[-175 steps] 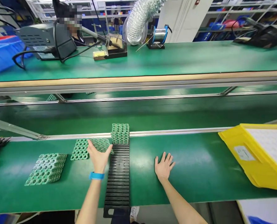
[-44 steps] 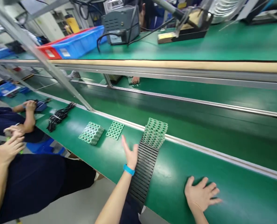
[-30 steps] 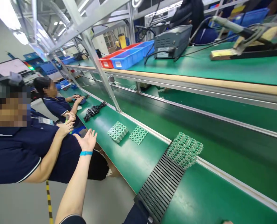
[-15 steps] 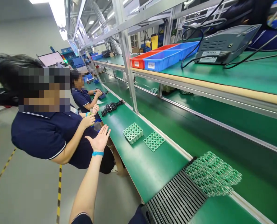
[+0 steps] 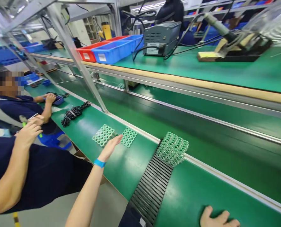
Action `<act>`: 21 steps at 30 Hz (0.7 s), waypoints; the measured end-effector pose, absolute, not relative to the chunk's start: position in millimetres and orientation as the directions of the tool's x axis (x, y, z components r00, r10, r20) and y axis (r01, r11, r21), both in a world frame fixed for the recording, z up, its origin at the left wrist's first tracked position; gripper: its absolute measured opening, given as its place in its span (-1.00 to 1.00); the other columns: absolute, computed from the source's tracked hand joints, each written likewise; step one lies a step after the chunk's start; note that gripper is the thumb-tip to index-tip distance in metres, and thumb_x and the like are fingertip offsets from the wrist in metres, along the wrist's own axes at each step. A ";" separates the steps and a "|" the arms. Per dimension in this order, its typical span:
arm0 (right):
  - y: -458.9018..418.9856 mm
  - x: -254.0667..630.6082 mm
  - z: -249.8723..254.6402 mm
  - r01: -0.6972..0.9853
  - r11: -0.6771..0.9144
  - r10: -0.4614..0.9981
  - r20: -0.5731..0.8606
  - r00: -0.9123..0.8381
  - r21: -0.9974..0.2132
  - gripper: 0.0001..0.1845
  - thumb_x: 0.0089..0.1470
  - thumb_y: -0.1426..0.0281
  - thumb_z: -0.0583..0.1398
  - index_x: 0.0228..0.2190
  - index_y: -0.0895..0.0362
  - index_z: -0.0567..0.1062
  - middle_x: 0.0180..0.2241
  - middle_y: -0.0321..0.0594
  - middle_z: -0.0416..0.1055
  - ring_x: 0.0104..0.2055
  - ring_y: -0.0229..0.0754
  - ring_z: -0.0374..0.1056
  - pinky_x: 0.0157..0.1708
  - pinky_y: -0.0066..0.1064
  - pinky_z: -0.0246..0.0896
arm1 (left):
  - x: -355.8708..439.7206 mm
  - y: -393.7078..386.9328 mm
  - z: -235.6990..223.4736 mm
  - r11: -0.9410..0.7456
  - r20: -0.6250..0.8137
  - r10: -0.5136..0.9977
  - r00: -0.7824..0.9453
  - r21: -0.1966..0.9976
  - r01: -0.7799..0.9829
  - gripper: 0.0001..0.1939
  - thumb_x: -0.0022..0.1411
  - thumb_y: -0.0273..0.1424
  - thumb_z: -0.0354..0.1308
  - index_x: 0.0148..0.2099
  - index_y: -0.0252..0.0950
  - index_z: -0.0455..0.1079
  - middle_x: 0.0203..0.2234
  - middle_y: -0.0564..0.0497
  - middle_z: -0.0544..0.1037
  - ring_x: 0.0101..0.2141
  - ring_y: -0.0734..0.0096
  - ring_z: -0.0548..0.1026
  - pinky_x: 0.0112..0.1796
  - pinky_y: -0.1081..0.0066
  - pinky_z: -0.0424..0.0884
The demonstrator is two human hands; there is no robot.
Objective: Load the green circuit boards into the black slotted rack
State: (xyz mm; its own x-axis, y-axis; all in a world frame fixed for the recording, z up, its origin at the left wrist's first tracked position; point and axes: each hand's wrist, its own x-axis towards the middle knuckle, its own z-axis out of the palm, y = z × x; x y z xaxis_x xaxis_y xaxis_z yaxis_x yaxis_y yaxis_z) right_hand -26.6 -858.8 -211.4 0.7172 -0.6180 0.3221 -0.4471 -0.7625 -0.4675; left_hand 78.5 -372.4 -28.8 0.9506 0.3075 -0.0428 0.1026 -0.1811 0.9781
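Observation:
My left hand (image 5: pixel 111 147), with a blue band on its wrist, is stretched out flat over the green bench and holds nothing. Behind its fingers lie a stack of green perforated circuit boards (image 5: pixel 104 135) and a thinner green board (image 5: pixel 129 137). At the bottom right edge my right hand (image 5: pixel 217 219) has its fingers spread, low over or on the bench top; part of it is cut off. Between the hands stands a black slotted rack (image 5: pixel 152 179), with more green boards (image 5: pixel 172 148) at its far end.
A co-worker (image 5: pixel 36 176) stands at the left, and another person (image 5: pixel 17 101) sits farther along. A bundle of black cables (image 5: pixel 75 113) lies on the bench (image 5: pixel 190 189). The upper shelf carries blue bins (image 5: pixel 116 50), a red bin (image 5: pixel 87 54), a grey box-shaped device (image 5: pixel 161 39) and a soldering iron holder (image 5: pixel 237 52).
The view has swung right. My left hand has turned from palm showing to edge-on and now reaches over the bench near the boards. My right hand has come into view.

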 end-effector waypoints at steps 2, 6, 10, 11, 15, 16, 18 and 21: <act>-852.5 -23.5 -200.6 -0.455 -0.775 -0.611 0.338 0.716 -0.438 -0.01 0.32 -0.08 -0.21 0.28 0.54 0.33 0.16 0.59 0.15 0.26 0.62 0.02 0.12 0.60 -0.13 | 115.2 -399.5 -54.8 -0.428 -0.034 0.351 0.936 0.883 0.192 0.07 -0.04 0.37 0.19 0.20 -0.43 0.48 0.28 -0.40 0.37 0.33 -0.21 0.28 0.36 -0.06 0.15; -855.7 -23.2 -208.3 -0.488 -0.777 -0.620 0.353 0.701 -0.397 -0.07 0.31 -0.03 -0.20 0.22 0.51 0.38 0.14 0.55 0.18 0.24 0.56 0.05 0.11 0.55 -0.07 | 168.3 -423.0 -83.3 -0.755 -0.008 0.411 0.911 0.557 0.345 0.25 -0.05 0.15 0.36 0.42 -0.66 0.11 0.41 -0.58 0.02 0.43 -0.36 0.01 0.39 -0.09 -0.05; -863.1 -26.7 -225.4 -0.487 -0.789 -0.606 0.342 0.718 -0.374 -0.14 0.30 0.00 -0.14 0.24 0.45 0.36 0.18 0.49 0.17 0.26 0.50 0.04 0.15 0.50 -0.08 | 187.2 -424.5 -83.3 -0.893 -0.096 0.413 0.905 0.153 0.424 0.20 0.09 0.11 0.29 0.47 -0.65 -0.02 0.37 -0.62 0.11 0.37 -0.34 0.16 0.33 0.04 0.08; -863.1 -27.5 -227.1 -0.490 -0.791 -0.605 0.346 0.717 -0.366 -0.14 0.31 0.01 -0.15 0.25 0.46 0.35 0.18 0.50 0.17 0.27 0.50 0.04 0.16 0.49 -0.09 | 188.7 -424.2 -81.7 -0.899 -0.111 0.413 0.904 0.109 0.424 0.18 0.11 0.11 0.28 0.47 -0.63 -0.02 0.33 -0.61 0.18 0.33 -0.32 0.22 0.30 0.05 0.12; -857.4 -28.5 -224.0 -0.537 -0.779 -0.624 0.314 0.716 -0.323 -0.14 0.30 0.08 -0.17 0.20 0.56 0.37 0.19 0.54 0.15 0.30 0.48 0.00 0.20 0.45 -0.10 | 191.5 -420.8 -75.0 -0.900 -0.145 0.426 0.893 0.038 0.435 0.08 0.15 0.05 0.23 0.47 -0.55 -0.01 0.16 -0.55 0.37 0.17 -0.29 0.41 0.15 0.07 0.32; -855.8 -28.1 -222.3 -0.552 -0.773 -0.632 0.289 0.720 -0.314 -0.16 0.30 0.10 -0.15 0.20 0.57 0.37 0.21 0.53 0.14 0.31 0.46 -0.01 0.21 0.43 -0.10 | 191.6 -419.7 -72.8 -0.898 -0.146 0.430 0.891 0.033 0.439 0.07 0.15 0.05 0.23 0.47 -0.54 0.00 0.14 -0.55 0.38 0.15 -0.30 0.42 0.11 0.06 0.35; -853.4 -26.8 -219.9 -0.583 -0.753 -0.653 0.240 0.718 -0.306 -0.18 0.29 0.14 -0.14 0.21 0.58 0.35 0.25 0.49 0.10 0.32 0.43 -0.03 0.24 0.40 -0.12 | 189.1 -418.9 -67.0 -0.901 -0.113 0.425 0.898 0.038 0.431 0.06 0.13 0.05 0.24 0.45 -0.53 0.03 0.09 -0.56 0.39 0.11 -0.35 0.44 0.08 0.03 0.38; -851.8 -25.2 -219.4 -0.615 -0.727 -0.680 0.191 0.708 -0.305 -0.18 0.28 0.16 -0.14 0.23 0.59 0.35 0.28 0.45 0.07 0.34 0.42 -0.06 0.27 0.38 -0.16 | 169.9 -429.4 -56.2 -0.913 0.060 0.388 0.920 0.159 0.374 0.13 0.10 0.06 0.26 0.47 -0.57 -0.01 0.06 -0.56 0.39 0.11 -0.40 0.42 0.09 -0.06 0.39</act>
State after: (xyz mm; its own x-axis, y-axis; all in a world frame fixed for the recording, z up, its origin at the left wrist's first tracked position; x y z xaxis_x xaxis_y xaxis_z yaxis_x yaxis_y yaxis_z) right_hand -25.2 -851.8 -219.4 0.7083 -0.6796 0.1907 -0.6155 -0.7269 -0.3046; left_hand 169.9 -429.4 -56.2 0.9198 0.3876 0.0604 0.3744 -0.9134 0.1594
